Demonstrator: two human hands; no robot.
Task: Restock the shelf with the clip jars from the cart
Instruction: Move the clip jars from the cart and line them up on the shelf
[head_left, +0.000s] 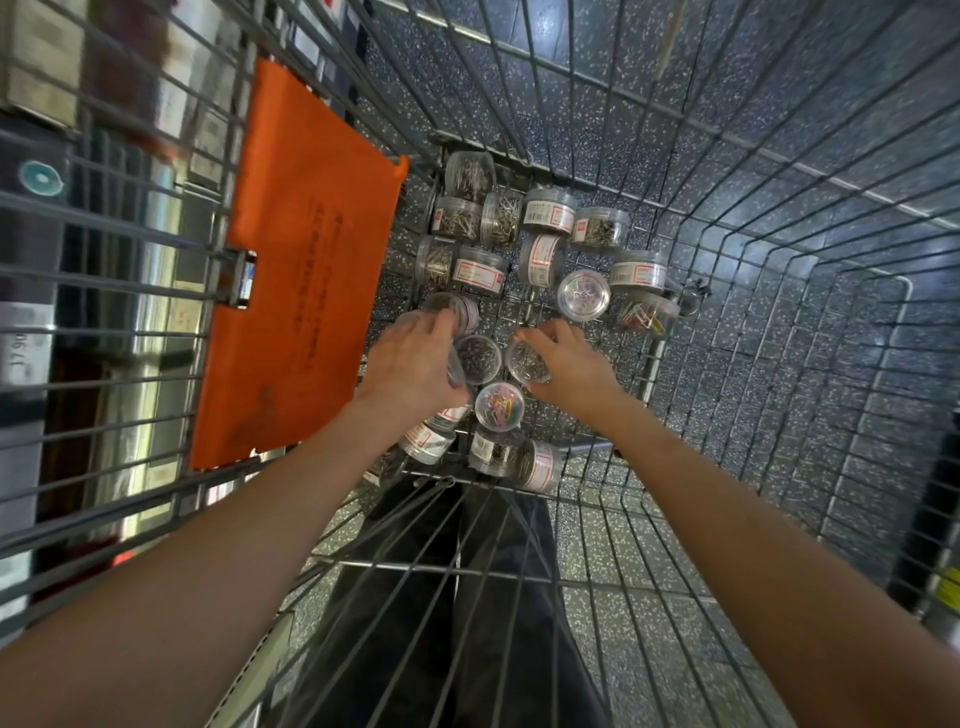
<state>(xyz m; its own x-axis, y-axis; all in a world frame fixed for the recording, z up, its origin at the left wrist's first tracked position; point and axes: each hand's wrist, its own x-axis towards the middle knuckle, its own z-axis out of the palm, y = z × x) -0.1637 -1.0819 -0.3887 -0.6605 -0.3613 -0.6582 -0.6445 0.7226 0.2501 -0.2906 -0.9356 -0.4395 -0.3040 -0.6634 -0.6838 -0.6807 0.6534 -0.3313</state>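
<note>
Wire cart (727, 171): grey metal mesh basket, seen from above, standing on a dark speckled floor (597, 78). An orange fabric flap (306, 249) with dark printing hangs against the basket's left wall.

Clip jars (519, 244): small clear round plastic tubs, lying scattered on the cart's mesh bottom, some upright and some on their sides. Most hold silver metal clips and carry white labels with red print. One jar of coloured clips (500, 406) stands upright just below and between the two hands; a second jar of coloured clips (647, 314) lies on its side at the right of the group. An upright jar with a clear lid (583, 295) stands just above the right hand.

Left hand (415, 358): reaches down into the cart, fingers curled round a clear jar (456, 371) at the left of the group; fingertips lie near a tipped jar (457, 309).

Right hand (574, 364): reaches down beside it, fingers and thumb curled round the rim of an upright jar of silver clips (525, 361).

Upright jar between the hands (477, 358): silver clips, touching neither hand plainly.

Shelving (62, 260): blurred stock visible through the cart's left wall.

Dark trousers (467, 597): visible through the near wall of the cart.
</note>
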